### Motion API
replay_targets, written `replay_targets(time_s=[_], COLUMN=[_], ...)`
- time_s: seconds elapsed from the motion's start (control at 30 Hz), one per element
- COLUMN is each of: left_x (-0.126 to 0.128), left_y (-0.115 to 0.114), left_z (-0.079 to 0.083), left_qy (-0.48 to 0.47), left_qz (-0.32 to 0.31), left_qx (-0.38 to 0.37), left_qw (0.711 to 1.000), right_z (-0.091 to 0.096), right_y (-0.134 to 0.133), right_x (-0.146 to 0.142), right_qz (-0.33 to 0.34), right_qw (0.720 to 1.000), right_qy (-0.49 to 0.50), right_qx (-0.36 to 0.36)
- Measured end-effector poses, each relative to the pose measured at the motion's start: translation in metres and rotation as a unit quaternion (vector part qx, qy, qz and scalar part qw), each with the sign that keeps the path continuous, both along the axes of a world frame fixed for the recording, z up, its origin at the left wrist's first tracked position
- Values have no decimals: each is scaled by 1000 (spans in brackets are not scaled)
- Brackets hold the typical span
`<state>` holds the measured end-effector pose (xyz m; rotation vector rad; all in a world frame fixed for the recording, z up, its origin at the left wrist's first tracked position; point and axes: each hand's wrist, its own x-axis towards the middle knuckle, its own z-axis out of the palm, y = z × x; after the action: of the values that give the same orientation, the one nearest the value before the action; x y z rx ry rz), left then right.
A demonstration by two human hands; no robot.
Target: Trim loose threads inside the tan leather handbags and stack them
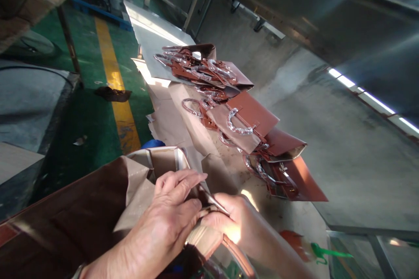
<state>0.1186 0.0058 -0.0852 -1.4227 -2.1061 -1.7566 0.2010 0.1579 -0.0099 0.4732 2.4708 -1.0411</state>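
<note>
A large brown leather bag (75, 213) with a beige paper-wrapped part lies in front of me at the lower left. My left hand (163, 220) rests on its top edge, fingers curled and pinching a strap or flap there. My right hand (235, 222) is closed beside it, gripping a thin metal tool (214, 201) whose tip points at the spot the left fingers pinch. The two hands touch each other.
A row of brown handbags (248, 126) with plastic-wrapped handles lies along the grey table (343, 148), over sheets of brown paper (170, 117). More bags (203, 67) lie farther back. The green floor with a yellow stripe (114, 83) runs at left. A green-tipped object (322, 253) lies lower right.
</note>
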Motion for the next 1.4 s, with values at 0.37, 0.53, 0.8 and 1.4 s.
replay_targets(time_s=[0.37, 0.53, 0.8, 1.4], left_x=[-4, -4, -4, -23], left_y=[-1, 2, 6, -5], left_z=[-2, -3, -5, 2], left_qy=[10, 6, 3, 1], left_qz=[24, 36, 56, 27], left_qx=[-16, -12, -10, -86], left_qw=[1000, 999, 998, 996], right_z=[-2, -4, -12, -12], right_y=[0, 2, 4, 3], right_x=[-8, -10, -6, -3], right_qz=[20, 34, 33, 51], right_qw=[999, 998, 999, 998], right_qy=[5, 18, 10, 28], right_qx=[46, 55, 25, 27])
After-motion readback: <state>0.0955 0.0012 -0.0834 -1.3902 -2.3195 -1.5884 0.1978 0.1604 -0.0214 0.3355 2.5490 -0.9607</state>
